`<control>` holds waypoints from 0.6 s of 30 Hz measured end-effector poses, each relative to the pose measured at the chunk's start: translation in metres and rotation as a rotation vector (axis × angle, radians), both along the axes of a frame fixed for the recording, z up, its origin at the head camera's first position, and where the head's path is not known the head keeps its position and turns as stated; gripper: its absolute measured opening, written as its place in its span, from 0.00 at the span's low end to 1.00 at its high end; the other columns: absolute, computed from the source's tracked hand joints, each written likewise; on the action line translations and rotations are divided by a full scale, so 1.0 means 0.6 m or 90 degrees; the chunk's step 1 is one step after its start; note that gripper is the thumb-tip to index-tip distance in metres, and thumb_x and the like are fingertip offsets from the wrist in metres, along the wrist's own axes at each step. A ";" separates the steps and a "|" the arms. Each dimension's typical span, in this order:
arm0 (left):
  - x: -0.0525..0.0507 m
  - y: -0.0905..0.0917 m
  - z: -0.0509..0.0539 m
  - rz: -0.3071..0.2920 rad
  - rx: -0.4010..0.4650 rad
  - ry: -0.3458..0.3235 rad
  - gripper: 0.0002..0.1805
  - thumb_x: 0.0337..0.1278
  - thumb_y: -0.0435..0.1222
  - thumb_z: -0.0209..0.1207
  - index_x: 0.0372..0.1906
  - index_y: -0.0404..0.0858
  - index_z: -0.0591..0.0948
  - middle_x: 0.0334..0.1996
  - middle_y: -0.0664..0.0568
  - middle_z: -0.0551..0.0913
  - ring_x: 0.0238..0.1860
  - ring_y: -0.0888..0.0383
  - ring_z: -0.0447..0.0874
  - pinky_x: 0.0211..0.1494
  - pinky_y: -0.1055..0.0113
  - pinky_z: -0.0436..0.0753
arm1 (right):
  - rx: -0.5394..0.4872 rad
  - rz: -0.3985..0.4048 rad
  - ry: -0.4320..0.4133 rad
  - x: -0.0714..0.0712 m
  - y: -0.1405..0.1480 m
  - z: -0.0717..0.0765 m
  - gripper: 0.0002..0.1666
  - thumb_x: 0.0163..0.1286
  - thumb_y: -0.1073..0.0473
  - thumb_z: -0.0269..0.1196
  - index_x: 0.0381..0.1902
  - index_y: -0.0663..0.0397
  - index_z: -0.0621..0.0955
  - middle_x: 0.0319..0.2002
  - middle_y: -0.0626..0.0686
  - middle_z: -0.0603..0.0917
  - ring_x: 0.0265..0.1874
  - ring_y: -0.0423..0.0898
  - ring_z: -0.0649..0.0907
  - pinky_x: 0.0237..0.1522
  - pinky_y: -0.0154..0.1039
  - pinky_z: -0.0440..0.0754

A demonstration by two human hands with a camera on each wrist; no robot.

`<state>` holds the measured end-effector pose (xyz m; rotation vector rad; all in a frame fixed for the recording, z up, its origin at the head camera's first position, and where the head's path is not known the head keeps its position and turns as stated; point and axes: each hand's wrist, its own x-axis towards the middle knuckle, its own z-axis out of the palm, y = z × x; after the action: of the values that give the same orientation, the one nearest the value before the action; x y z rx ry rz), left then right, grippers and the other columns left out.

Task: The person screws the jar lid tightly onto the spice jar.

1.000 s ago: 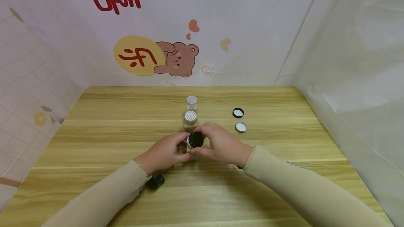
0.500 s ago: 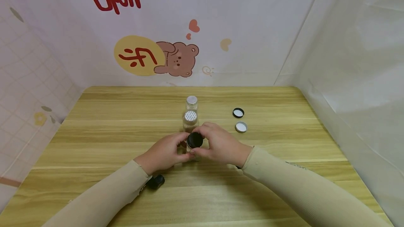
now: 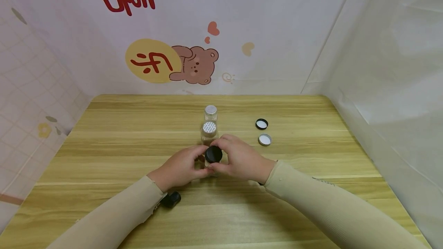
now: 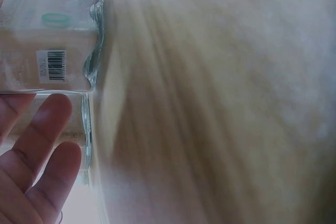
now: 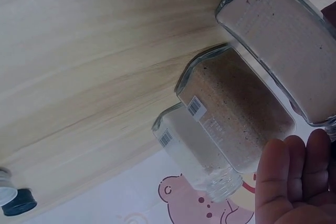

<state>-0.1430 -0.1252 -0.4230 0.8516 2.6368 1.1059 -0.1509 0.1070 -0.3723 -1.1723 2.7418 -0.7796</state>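
Note:
My left hand (image 3: 178, 167) grips the nearest clear glass jar (image 4: 47, 51), which stands upright on the table. A black lid (image 3: 213, 154) sits over that jar's mouth, and my right hand (image 3: 240, 159) pinches its rim between thumb and fingers. Just behind stands a second glass jar (image 5: 236, 111) with a white patterned top. Farther back is a smaller glass jar (image 5: 191, 148) with a silvery-white top. In the left wrist view, a barcode label shows on the held jar. Its neck is hidden by my fingers.
To the right on the wooden table (image 3: 311, 145) lie two loose lids with white insides upward, a black-rimmed lid (image 3: 261, 124) and a silver-rimmed lid (image 3: 265, 139). A white sheet with a printed bear (image 3: 199, 66) hangs behind the table. A black device (image 3: 171, 200) is at my left wrist.
The black lid has shifted slightly left and become more level over the jar, with my right hand moving along with it. My left hand and the other jars stay in place.

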 end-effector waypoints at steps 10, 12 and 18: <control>0.000 0.002 0.001 0.005 -0.006 0.006 0.23 0.64 0.48 0.73 0.59 0.50 0.81 0.51 0.61 0.85 0.51 0.56 0.86 0.57 0.57 0.85 | 0.008 0.000 0.000 0.001 -0.003 0.003 0.24 0.67 0.49 0.75 0.56 0.54 0.84 0.47 0.47 0.84 0.46 0.43 0.81 0.51 0.39 0.83; 0.000 0.002 0.001 0.004 -0.005 0.005 0.23 0.64 0.48 0.73 0.60 0.50 0.80 0.51 0.61 0.85 0.51 0.56 0.86 0.57 0.57 0.85 | 0.007 0.000 -0.002 0.001 -0.003 0.002 0.24 0.67 0.49 0.75 0.56 0.53 0.84 0.47 0.47 0.84 0.46 0.43 0.81 0.51 0.39 0.83; 0.000 0.001 0.001 0.000 -0.004 0.000 0.26 0.64 0.50 0.72 0.63 0.49 0.80 0.54 0.58 0.85 0.52 0.58 0.85 0.58 0.56 0.85 | 0.005 0.002 -0.002 0.000 -0.004 0.000 0.23 0.67 0.49 0.76 0.55 0.52 0.85 0.48 0.50 0.85 0.47 0.44 0.80 0.52 0.40 0.82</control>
<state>-0.1432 -0.1245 -0.4224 0.8501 2.6381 1.0981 -0.1510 0.1048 -0.3721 -1.1719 2.7371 -0.7700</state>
